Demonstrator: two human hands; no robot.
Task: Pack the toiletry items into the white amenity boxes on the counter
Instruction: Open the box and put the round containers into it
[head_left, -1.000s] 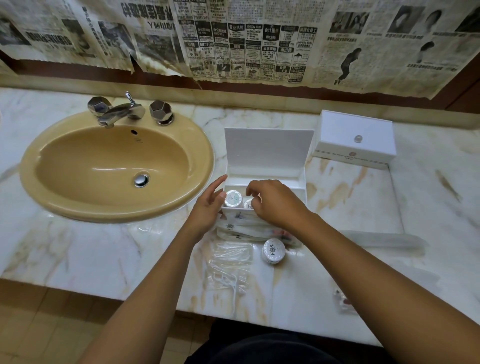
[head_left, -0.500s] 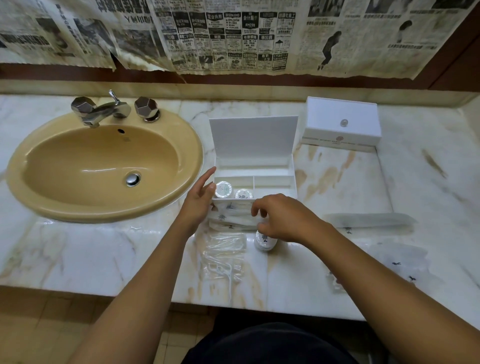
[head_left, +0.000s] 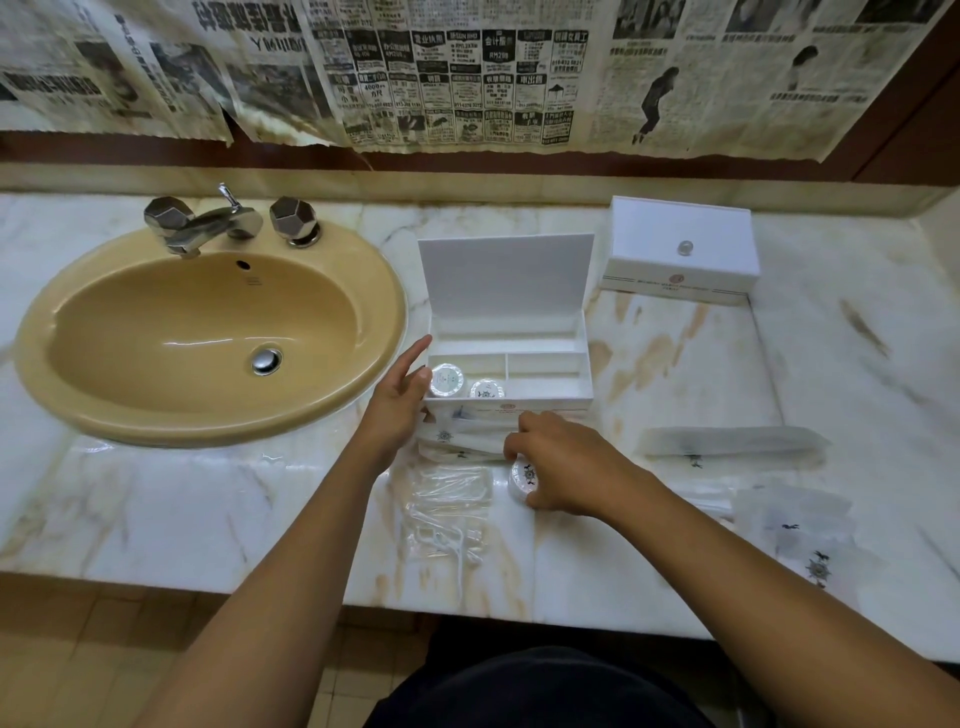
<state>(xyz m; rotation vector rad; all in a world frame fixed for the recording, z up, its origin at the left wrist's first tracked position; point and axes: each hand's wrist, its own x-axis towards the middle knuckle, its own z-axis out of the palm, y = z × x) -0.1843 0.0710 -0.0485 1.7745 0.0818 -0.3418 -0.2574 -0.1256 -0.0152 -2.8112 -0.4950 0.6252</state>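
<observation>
- Since the earlier frame, the right hand (head_left: 566, 467) is being seen lowered out of the open amenity box (head_left: 506, 358) onto the counter (head_left: 156, 509), where its fingers are being curled around a small round toiletry container (head_left: 522, 480), gripped at the sides.
- Two similar round containers (head_left: 447, 379) are being kept in the box's front-left compartment, just beyond the right hand and right beside the left hand's fingertips.
- The left hand (head_left: 400, 400) is being held flat and open against the box's left wall, with nothing grasped.
- Flat sachets (head_left: 457, 441) are being left between the two hands, against the box front.
- Clear plastic wrappers (head_left: 449, 499) are lying just left of the right hand.
- A second, closed amenity box (head_left: 680, 249) is standing well beyond the right hand, to its right.
</observation>
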